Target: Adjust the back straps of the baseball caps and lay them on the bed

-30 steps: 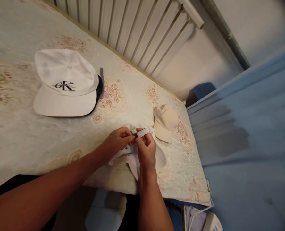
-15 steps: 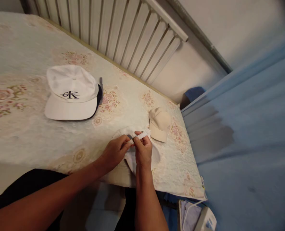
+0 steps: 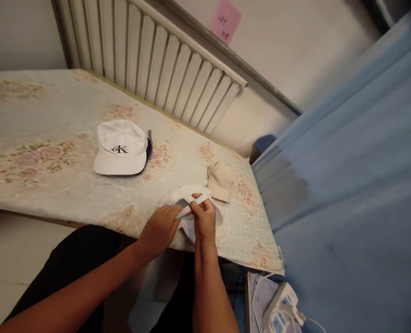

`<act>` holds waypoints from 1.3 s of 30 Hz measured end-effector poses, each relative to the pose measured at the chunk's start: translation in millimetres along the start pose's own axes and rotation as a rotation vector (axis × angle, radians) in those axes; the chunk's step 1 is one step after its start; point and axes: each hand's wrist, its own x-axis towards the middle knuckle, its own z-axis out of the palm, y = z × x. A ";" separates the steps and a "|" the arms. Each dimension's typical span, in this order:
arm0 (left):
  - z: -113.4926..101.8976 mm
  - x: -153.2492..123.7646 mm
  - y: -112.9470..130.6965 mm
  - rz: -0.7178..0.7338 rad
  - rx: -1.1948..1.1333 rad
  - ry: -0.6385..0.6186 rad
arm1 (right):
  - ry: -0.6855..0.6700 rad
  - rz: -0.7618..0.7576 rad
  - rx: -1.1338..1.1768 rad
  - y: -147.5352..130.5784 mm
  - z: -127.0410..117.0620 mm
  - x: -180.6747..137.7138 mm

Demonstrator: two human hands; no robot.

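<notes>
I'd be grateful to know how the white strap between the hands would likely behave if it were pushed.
The white strap looks thin and narrow, so it would probably bend rather than resist. It runs fairly straight between the left hand and right hand, though tension may explain that. Being flat, it seems unlikely to roll.
</notes>
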 end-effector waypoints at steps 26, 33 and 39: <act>-42.8 -15.2 56.0 -0.104 0.152 0.162 | 0.112 -0.097 0.052 -36.9 -8.9 -75.6; -31.3 0.3 56.6 -0.188 0.210 -0.003 | 0.088 -0.059 0.011 -35.4 1.1 -84.2; -35.7 -2.7 54.0 -0.333 0.034 -0.183 | 0.118 -0.016 0.010 -29.2 -7.1 -84.6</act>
